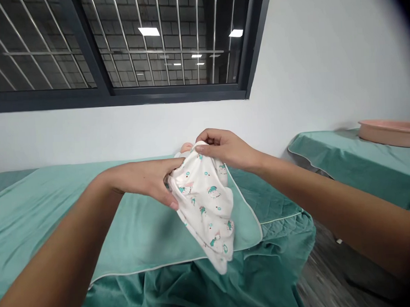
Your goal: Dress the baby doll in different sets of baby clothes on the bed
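Note:
A white printed baby garment (207, 203), with small green and pink cartoon figures, hangs in folds between my hands above the bed. Its lower end narrows to a point; the folds hide its full shape. My right hand (223, 148) pinches the top edge between thumb and fingers. On the left side, my left hand (150, 181) grips the edge, thumb in front and the other fingers hidden behind the fabric. Just behind the garment, part of a doll's head (186, 147) shows; the rest of the doll is mostly hidden.
A light green sheet (134, 238) with pale piping lies over a darker green quilted cover (277, 241). To the right, a pink basin (391, 134) sits on another green-covered table (327, 143). A white wall and a barred window (168, 94) stand behind.

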A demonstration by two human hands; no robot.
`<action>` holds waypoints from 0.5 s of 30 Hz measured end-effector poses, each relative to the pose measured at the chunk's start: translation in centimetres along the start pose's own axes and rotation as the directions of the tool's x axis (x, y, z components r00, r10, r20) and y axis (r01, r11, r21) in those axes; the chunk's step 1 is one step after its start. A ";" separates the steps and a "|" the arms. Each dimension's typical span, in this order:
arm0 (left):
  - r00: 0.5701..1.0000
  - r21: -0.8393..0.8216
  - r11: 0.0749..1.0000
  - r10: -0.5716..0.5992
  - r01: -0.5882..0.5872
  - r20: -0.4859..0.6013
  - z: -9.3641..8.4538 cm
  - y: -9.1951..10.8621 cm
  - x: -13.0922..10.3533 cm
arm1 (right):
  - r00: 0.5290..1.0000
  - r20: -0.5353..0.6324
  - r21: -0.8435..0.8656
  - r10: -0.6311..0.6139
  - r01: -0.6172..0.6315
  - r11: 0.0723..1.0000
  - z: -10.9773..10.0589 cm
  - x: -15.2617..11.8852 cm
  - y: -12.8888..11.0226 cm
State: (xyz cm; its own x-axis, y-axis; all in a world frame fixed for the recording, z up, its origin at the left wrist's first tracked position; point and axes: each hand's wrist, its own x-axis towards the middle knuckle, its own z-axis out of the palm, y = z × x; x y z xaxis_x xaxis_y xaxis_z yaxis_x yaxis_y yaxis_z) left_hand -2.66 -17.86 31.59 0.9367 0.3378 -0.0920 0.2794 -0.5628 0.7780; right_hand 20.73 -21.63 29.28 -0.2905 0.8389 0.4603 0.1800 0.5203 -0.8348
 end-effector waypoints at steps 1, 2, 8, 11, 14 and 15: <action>0.998 -0.062 0.998 -0.012 0.008 -0.060 0.0 -0.4 0.2 | 1.000 -0.004 0.058 0.000 0.000 0.998 0.1 -0.1 0.2; 0.989 -0.125 0.992 -0.018 0.000 -0.147 0.1 -0.9 0.4 | 1.000 -0.010 0.125 0.001 0.001 0.992 0.1 -0.2 0.4; 0.928 -0.480 0.816 0.169 -0.321 -0.333 0.7 -4.1 0.7 | 0.999 -0.027 0.425 0.038 -0.023 0.905 -0.5 -0.3 0.6; 0.906 -0.501 0.787 0.167 -0.360 -0.388 1.0 -3.9 1.1 | 0.999 -0.027 0.349 0.023 -0.012 0.937 -1.0 0.1 0.2; 0.837 -0.416 0.827 0.113 -0.378 -0.536 1.3 -2.3 1.9 | 0.997 0.070 0.174 -0.012 -0.001 0.985 -1.1 0.3 -0.2; 0.817 -0.381 0.847 0.102 -0.370 -0.567 1.3 -1.6 2.2 | 0.992 0.124 0.137 -0.024 0.007 0.991 -0.8 0.4 -0.3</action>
State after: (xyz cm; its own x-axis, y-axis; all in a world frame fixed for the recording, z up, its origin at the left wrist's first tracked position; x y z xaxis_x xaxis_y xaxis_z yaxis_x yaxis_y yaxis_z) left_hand -0.82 -17.19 29.31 0.6746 0.6463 0.3566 -0.1904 -0.3145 0.9300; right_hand 21.34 -21.32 30.01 -0.4087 0.7999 0.4395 0.0479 0.4996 -0.8649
